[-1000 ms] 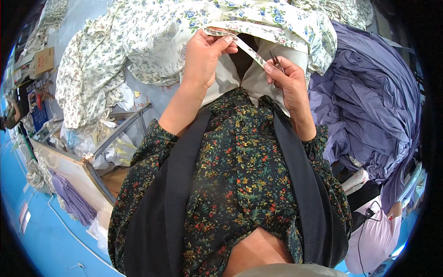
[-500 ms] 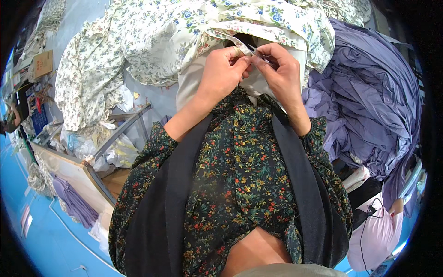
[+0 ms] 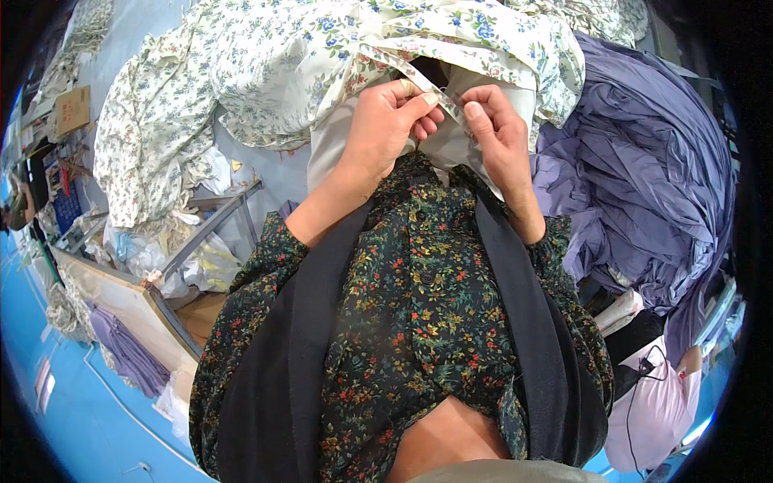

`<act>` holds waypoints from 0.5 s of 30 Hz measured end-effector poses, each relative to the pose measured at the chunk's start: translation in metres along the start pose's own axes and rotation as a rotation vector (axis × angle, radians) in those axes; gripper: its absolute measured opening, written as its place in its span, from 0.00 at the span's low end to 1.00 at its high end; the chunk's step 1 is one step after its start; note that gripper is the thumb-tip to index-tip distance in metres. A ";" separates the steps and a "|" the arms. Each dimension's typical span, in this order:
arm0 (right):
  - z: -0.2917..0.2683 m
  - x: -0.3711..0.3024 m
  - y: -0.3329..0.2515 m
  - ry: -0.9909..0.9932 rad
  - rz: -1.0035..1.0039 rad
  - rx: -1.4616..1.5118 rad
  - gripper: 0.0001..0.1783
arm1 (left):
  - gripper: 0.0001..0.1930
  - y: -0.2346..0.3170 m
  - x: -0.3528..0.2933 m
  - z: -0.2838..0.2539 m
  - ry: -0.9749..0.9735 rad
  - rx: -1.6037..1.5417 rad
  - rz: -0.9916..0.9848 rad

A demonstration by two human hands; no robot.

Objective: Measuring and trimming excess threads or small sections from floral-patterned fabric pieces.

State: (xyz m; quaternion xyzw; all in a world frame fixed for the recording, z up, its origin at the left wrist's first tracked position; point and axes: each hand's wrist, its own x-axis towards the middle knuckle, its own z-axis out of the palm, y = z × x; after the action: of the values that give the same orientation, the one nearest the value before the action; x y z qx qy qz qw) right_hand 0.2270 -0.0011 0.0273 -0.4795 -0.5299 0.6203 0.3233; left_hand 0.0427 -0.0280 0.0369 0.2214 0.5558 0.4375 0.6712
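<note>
- Floral fabric strip (image 3: 412, 66): its free end is pinched between my 2 hands, close to my chest, and it runs up and left from there.
- My left hand (image 3: 386, 129) is closed, thumb pressing the strip.
- My right hand (image 3: 495, 133) is closed, fingertips gripping the same end, touching my left.
- Purple cloth pile (image 3: 644, 177) lies right of my right hand.

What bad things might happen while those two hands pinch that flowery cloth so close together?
The left hand and right hand pinch a thin strip of the floral fabric between fingertips; it might slip out, or stretch if pulled hard. Something thin and shiny seems to sit between the fingers; if it is sharp, a fingertip might get pricked. The purple fabric pile lies close beside the right hand, so a loose fold might snag.
</note>
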 end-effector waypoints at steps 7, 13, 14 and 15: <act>0.009 0.000 -0.009 0.056 -0.087 -0.265 0.12 | 0.07 0.000 -0.003 0.004 -0.023 -0.001 0.022; 0.010 0.000 -0.004 0.102 -0.163 -0.231 0.11 | 0.07 0.000 -0.003 0.006 -0.037 -0.007 0.017; 0.009 0.000 -0.003 0.097 -0.159 -0.211 0.11 | 0.07 0.001 -0.003 0.006 -0.035 -0.008 0.014; 0.009 0.000 -0.003 0.093 -0.156 -0.191 0.11 | 0.07 0.001 -0.003 0.007 -0.034 -0.008 0.011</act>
State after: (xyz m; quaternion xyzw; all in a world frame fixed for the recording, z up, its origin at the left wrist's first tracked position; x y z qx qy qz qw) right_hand 0.2183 -0.0040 0.0298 -0.4937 -0.6066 0.5171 0.3477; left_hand 0.0487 -0.0288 0.0409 0.2291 0.5415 0.4398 0.6789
